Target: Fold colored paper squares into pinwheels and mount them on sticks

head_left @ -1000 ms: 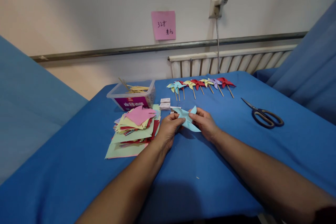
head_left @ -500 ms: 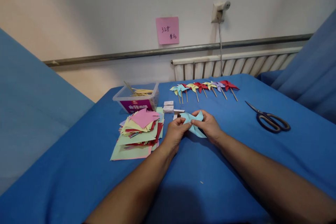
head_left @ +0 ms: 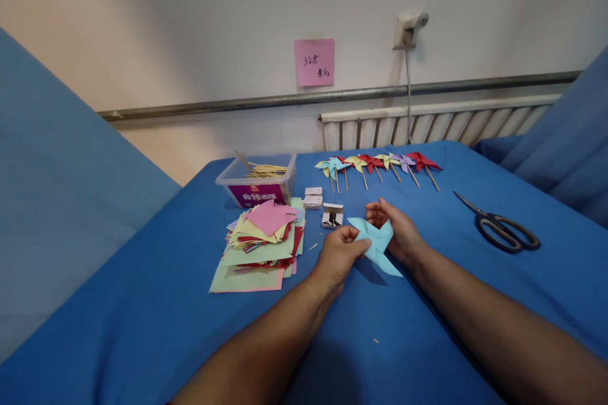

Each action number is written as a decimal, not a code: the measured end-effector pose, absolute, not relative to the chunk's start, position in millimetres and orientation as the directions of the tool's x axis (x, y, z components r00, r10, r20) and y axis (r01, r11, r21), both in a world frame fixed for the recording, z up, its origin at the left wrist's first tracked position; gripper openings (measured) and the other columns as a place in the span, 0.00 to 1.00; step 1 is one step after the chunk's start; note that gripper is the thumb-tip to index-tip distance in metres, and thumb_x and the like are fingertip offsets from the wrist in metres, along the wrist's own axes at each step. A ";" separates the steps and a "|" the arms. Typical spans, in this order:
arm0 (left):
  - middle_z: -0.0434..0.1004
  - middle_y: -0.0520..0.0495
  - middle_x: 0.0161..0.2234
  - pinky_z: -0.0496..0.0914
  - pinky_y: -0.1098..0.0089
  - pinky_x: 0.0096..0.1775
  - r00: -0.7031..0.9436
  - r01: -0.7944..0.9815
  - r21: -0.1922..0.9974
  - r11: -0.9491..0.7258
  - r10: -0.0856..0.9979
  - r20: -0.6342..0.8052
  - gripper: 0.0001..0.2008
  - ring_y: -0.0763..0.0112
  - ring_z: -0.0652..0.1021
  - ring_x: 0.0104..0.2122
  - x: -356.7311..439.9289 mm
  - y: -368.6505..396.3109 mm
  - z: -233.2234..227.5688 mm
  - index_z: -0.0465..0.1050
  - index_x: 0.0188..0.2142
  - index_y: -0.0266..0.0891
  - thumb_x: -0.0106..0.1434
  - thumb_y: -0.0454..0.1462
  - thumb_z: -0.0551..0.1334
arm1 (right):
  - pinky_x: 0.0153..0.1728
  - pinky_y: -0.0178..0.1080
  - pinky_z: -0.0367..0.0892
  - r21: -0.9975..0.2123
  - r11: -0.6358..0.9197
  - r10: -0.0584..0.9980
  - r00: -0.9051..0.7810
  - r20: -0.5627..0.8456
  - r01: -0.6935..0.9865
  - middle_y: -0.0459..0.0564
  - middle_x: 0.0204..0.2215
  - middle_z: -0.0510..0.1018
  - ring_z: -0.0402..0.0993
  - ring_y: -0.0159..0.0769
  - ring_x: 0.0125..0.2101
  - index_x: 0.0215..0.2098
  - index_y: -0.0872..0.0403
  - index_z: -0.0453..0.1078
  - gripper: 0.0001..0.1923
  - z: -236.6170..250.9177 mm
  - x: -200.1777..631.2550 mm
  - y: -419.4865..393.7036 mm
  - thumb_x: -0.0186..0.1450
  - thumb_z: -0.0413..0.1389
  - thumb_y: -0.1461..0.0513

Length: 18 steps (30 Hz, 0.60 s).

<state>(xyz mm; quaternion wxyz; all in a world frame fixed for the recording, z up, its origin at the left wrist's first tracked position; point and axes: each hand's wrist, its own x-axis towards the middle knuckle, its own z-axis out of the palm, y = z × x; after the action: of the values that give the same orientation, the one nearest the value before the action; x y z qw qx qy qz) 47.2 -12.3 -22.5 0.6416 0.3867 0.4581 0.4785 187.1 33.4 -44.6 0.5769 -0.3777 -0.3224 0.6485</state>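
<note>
Both hands had drawn nearer, uncovering a small open box (head_left: 332, 216). Her left hand (head_left: 338, 257) pinched the light-blue paper pinwheel (head_left: 377, 245) at its centre, seemingly pinning the folded tips, while the right hand (head_left: 398, 232), fingers loosely curled, steadied it above the blue worktop (head_left: 427, 310).

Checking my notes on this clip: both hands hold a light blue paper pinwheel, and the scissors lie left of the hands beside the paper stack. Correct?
Not quite. The head view shows the scissors lying right of both hands, apart from the paper stack. The left hand and right hand do hold the light blue paper pinwheel.
</note>
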 end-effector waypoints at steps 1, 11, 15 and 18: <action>0.69 0.54 0.19 0.60 0.73 0.26 0.104 -0.272 0.934 0.230 0.972 -0.210 0.11 0.77 0.67 0.20 46.1 -11.3 -21.1 0.68 0.22 0.38 0.43 0.35 0.70 | 0.29 0.37 0.64 -0.883 -0.097 0.995 -0.016 -0.101 -0.460 0.47 0.25 0.74 0.69 0.34 0.25 0.31 0.54 0.73 0.18 -48.1 187.5 36.5 0.55 0.63 0.48; 0.72 0.55 0.24 0.67 0.73 0.31 -0.198 -0.489 0.872 -0.021 0.976 -0.088 0.13 0.75 0.72 0.26 5.1 22.8 4.8 0.69 0.25 0.38 0.42 0.35 0.72 | 0.40 0.39 0.67 -0.816 0.454 0.890 -0.141 0.434 0.359 0.50 0.37 0.77 0.74 0.37 0.36 0.37 0.51 0.77 0.09 -60.5 154.1 33.8 0.62 0.55 0.59; 0.74 0.54 0.26 0.67 0.73 0.32 -0.221 -0.499 0.866 -0.029 0.971 -0.095 0.14 0.75 0.74 0.27 1.0 26.0 4.5 0.71 0.29 0.38 0.42 0.35 0.72 | 0.42 0.39 0.66 -0.645 0.503 0.863 -0.306 0.401 0.575 0.52 0.42 0.78 0.75 0.39 0.41 0.44 0.49 0.77 0.13 -46.8 140.0 32.5 0.67 0.50 0.61; 0.74 0.54 0.26 0.67 0.73 0.31 -0.207 -0.503 0.864 -0.023 0.974 -0.095 0.15 0.75 0.74 0.26 3.0 25.4 2.1 0.71 0.29 0.37 0.42 0.36 0.72 | 0.42 0.40 0.65 -0.528 0.475 0.879 -0.358 0.314 0.704 0.53 0.45 0.79 0.75 0.43 0.43 0.46 0.48 0.76 0.15 -38.4 135.4 35.3 0.67 0.50 0.62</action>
<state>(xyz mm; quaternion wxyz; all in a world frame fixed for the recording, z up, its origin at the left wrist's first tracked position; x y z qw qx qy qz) 3.0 25.4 2.1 0.5623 0.2836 0.4152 0.6565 135.4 35.3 -38.4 0.2863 -0.4889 -0.8097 0.1530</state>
